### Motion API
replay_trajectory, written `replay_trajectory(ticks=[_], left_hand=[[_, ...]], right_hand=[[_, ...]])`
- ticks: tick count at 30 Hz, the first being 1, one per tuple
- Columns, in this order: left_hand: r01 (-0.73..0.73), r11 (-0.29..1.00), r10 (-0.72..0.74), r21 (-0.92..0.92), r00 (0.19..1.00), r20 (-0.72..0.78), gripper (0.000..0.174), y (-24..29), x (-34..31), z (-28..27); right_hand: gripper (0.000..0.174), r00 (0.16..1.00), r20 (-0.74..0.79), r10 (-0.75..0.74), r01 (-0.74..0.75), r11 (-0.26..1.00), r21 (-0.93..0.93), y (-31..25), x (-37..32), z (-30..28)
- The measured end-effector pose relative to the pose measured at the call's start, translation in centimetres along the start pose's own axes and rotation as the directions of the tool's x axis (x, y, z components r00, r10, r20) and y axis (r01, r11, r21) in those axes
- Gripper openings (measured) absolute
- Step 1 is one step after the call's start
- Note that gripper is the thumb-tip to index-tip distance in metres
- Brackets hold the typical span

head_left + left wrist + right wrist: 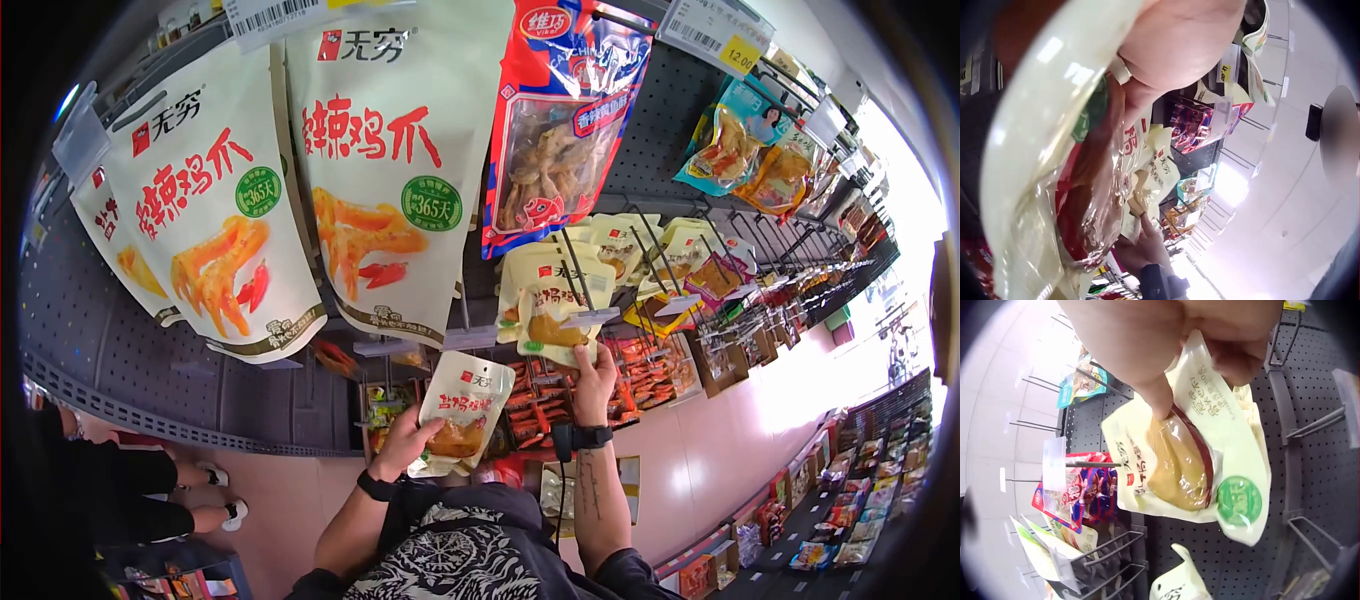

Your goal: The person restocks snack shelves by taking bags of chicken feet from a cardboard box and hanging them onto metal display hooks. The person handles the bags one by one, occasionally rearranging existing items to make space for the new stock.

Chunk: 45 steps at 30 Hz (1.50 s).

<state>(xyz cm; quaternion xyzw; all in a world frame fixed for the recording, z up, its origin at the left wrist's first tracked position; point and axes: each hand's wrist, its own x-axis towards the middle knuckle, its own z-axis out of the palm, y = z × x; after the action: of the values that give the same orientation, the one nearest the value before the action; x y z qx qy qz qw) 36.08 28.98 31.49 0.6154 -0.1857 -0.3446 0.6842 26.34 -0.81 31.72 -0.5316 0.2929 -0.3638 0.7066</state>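
Note:
My left hand (403, 440) grips a cream snack bag (465, 400) with red lettering and a clear window onto brown meat, thumb across its front. In the left wrist view this bag (1094, 206) fills the near side, under the palm (1179, 44). Farther up and right, my right hand (595, 383) pinches the lower edge of a similar cream bag (548, 300) in a bunch on a hook. The right wrist view shows the thumb (1159, 394) over the front of that bag (1179, 462), with the hook rod at its printed top; the other fingers are partly hidden.
Large white chicken-feet bags (370, 180) and a red-blue snack bag (565, 130) hang above. Metal hooks (1310, 422) jut from the dark pegboard. Orange packets (640, 375) fill boxes lower down. Another person's legs (170, 490) stand at left.

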Motion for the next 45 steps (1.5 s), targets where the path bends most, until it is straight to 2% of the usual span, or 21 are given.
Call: replay_trajectory(ticks=[2, 3, 4, 6, 8, 10, 12, 13, 14, 15, 16, 17, 19, 21, 25, 29, 32, 37, 40, 44, 45], left_hand=[[0.017, 0.997, -0.021, 0.075, 0.998, 0.053, 0.028, -0.4, -0.2, -0.3], [0.041, 0.996, -0.049, 0.077, 0.993, 0.105, 0.027, -0.7, -0.3, -0.4], [0.061, 0.995, -0.073, 0.083, 0.985, 0.157, 0.026, -0.3, -0.2, -0.3], [-0.014, 0.999, 0.006, 0.033, 0.974, 0.227, 0.026, 0.8, 0.4, 1.1], [0.013, 1.0, -0.011, -0.008, 0.974, 0.225, 0.027, 1.4, 1.3, 2.4], [-0.065, 0.995, 0.079, -0.07, 0.971, 0.226, 0.027, 1.3, 2.6, 4.3], [-0.128, 0.983, 0.156, -0.129, 0.96, 0.234, 0.027, 1.4, 3.4, 6.0], [-0.171, 0.985, 0.162, 0.008, 0.945, 0.283, 0.028, 1.9, 3.6, 6.7], [-0.22, 0.965, 0.163, 0.142, 0.929, 0.333, 0.028, 2.6, 3.9, 7.7], [-0.227, 0.974, 0.213, 0.015, 0.934, 0.285, 0.026, 4.1, 4.1, 9.3], [-0.232, 0.973, 0.219, 0.013, 0.932, 0.29, 0.026, 5.3, 4.7, 10.0], [-0.217, 0.976, 0.208, 0.001, 0.94, 0.27, 0.027, 6.4, 5.4, 10.4], [-0.213, 0.977, 0.204, 0.02, 0.955, 0.216, 0.025, 9.2, 6.6, 11.6], [-0.308, 0.951, 0.302, 0.008, 0.937, 0.174, 0.024, 9.7, 8.3, 12.9], [-0.42, 0.907, 0.422, -0.041, 0.902, 0.094, 0.022, 9.6, 10.5, 14.0], [-0.435, 0.894, 0.428, 0.109, 0.9, 0.08, 0.024, 8.9, 10.2, 13.7], [-0.388, 0.921, 0.384, 0.033, 0.919, 0.086, 0.022, 7.2, 11.1, 13.4], [-0.408, 0.909, 0.414, -0.089, 0.908, 0.069, 0.021, 8.0, 11.6, 13.5], [-0.453, 0.892, 0.453, 0.0, 0.892, -0.007, 0.021, 9.4, 11.7, 13.8], [-0.42, 0.907, 0.42, -0.006, 0.907, -0.03, 0.021, 9.8, 12.0, 13.4], [-0.413, 0.908, 0.41, -0.068, 0.911, -0.052, 0.021, 9.5, 12.3, 13.3]], right_hand=[[0.029, 1.0, -0.003, 0.019, -0.019, 1.0, 0.008, 1.1, 0.6, -0.2], [0.029, 0.995, -0.003, -0.098, 0.098, 0.993, -0.071, 2.5, 0.8, -0.5], [0.029, 0.994, -0.009, -0.108, 0.107, 0.992, -0.064, 2.7, 0.0, -0.9], [0.034, 0.999, -0.007, 0.049, -0.049, 0.994, -0.103, 3.0, -1.9, -1.8], [0.041, 0.918, 0.179, 0.354, -0.37, 0.927, 0.062, 3.1, -4.8, -3.4], [0.046, 0.845, 0.463, 0.269, -0.416, 0.874, 0.251, 1.9, -8.0, -2.4], [0.045, 0.933, 0.345, 0.103, -0.163, 0.975, 0.149, 0.0, -10.3, -0.1], [0.039, 0.963, 0.269, 0.01, -0.035, 0.995, 0.091, -1.1, -10.5, 0.6], [0.039, 0.965, 0.263, 0.002, -0.027, 0.996, 0.09, -1.3, -10.1, 0.6], [0.034, 0.981, 0.193, -0.029, 0.031, 0.999, -0.009, -1.3, -9.5, 0.5], [0.028, 0.99, 0.127, -0.066, 0.08, 0.991, -0.111, -1.7, -9.0, 0.7], [0.02, 0.991, 0.094, -0.092, 0.099, 0.993, -0.067, -2.5, -8.5, 0.9], [0.018, 0.988, 0.057, -0.145, 0.148, 0.988, -0.048, -3.3, -7.3, 0.8], [0.016, 0.981, 0.014, -0.191, 0.192, 0.981, -0.034, -5.5, -6.1, 1.9], [0.018, 0.97, 0.037, -0.239, 0.24, 0.97, -0.025, -6.3, -3.4, 2.1], [0.02, 0.972, 0.099, -0.211, 0.215, 0.976, -0.032, -5.0, -2.5, 1.6], [0.02, 0.974, 0.1, -0.204, 0.212, 0.974, -0.084, -3.3, -2.2, 0.8], [0.019, 0.966, 0.09, -0.243, 0.249, 0.966, -0.063, -5.2, -1.7, 1.8], [0.02, 0.963, 0.079, -0.257, 0.265, 0.957, -0.117, -6.2, -1.0, 2.4], [0.023, 0.963, 0.105, -0.248, 0.26, 0.958, -0.12, -6.4, -0.4, 3.0], [0.023, 0.967, 0.116, -0.228, 0.244, 0.958, -0.148, -6.6, -0.3, 3.2]])
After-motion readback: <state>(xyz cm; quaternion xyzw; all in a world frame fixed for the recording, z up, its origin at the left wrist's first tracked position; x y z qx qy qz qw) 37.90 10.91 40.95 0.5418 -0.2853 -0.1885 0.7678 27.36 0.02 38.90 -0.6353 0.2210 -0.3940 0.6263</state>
